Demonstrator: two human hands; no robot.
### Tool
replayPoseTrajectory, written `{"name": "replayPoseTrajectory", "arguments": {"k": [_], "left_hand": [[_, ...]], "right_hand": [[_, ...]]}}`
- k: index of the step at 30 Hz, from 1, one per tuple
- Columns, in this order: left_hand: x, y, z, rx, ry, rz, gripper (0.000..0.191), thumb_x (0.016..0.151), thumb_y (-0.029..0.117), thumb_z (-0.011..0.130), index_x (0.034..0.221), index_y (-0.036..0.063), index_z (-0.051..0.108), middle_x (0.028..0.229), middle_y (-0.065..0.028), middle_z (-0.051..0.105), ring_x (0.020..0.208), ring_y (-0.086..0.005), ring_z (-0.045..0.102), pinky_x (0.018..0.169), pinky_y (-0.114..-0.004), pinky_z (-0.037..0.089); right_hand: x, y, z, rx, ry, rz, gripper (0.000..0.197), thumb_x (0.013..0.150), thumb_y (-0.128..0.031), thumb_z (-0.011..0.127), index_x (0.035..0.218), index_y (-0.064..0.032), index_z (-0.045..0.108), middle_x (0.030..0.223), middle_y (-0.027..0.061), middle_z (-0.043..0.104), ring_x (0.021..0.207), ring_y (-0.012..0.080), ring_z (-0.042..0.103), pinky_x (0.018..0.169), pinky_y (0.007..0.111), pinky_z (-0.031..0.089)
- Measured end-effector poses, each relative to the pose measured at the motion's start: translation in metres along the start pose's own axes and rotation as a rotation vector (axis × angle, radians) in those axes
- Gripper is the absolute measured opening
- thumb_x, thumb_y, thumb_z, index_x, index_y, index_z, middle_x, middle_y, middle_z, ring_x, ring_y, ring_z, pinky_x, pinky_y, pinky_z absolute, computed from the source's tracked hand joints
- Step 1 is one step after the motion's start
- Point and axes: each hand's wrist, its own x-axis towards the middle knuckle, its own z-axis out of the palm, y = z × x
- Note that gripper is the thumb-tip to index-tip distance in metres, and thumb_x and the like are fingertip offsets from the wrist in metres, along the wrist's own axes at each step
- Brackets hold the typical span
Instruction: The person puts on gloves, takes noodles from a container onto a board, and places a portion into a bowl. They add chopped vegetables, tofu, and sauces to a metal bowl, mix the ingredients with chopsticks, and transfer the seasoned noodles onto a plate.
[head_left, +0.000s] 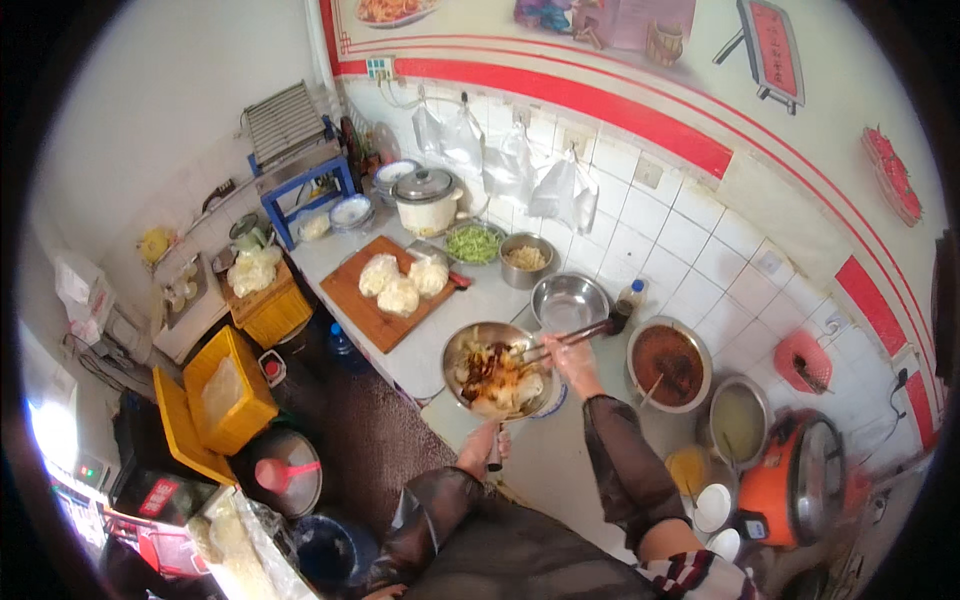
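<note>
My left hand (484, 448), in a clear glove, is closed around the handle (495, 450) of a round metal bowl or pan (452, 358). Inside lie pale noodle-like food and a dark red-brown sauce (499, 367). With my right hand (571, 364), gloved too, I grip dark chopsticks (566, 339), their tips in the food. An empty steel bowl (570, 300) stands just behind. Right of my right hand is a metal basin of red-brown sauce (667, 364). A wooden board (360, 304) at the left bears several pale bundles (397, 295), perhaps in plastic.
Along the tiled wall stand a rice cooker (426, 206), a dish of shredded greens (474, 244), a steel pot (526, 259) and a blue-capped bottle (634, 294). An orange cooker (795, 480) is at the right. Yellow boxes (232, 397) stand at the lower left.
</note>
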Motion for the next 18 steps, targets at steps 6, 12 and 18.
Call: {"name": "replayPoseTrajectory", "arguments": {"k": [6,12,18], "left_hand": [[0.006,0.002,-0.024,-0.091,0.064,0.062,0.024,0.099,0.03,0.039,0.087,0.0092,0.041,0.062,0.0008,0.042,0.05,-0.0119,0.039,0.048,-0.027,0.035],[0.004,-0.012,-0.012,0.156,0.224,0.042,0.031,0.095,0.037,0.047,0.084,0.0079,0.047,0.064,0.0001,0.046,0.053,-0.012,0.043,0.049,-0.027,0.036],[0.007,-0.019,-0.004,0.079,0.13,0.028,0.029,0.096,0.033,0.044,0.082,0.0075,0.046,0.063,-0.0005,0.046,0.05,-0.0128,0.043,0.048,-0.028,0.037]], "right_hand": [[-0.021,-0.024,0.021,-0.141,-0.196,0.084,0.034,0.09,-0.027,0.063,0.106,0.0028,0.062,0.083,0.0078,0.066,0.067,0.0127,0.063,0.059,0.028,0.052],[-0.015,-0.003,0.037,-0.024,-0.121,0.096,0.028,0.092,-0.024,0.061,0.102,0.0025,0.063,0.081,0.0073,0.063,0.067,0.013,0.061,0.058,0.03,0.054],[-0.019,0.011,0.028,0.11,0.05,0.254,0.035,0.094,-0.033,0.056,0.101,0.0012,0.062,0.088,0.0062,0.064,0.071,0.0151,0.064,0.065,0.03,0.054]]}}
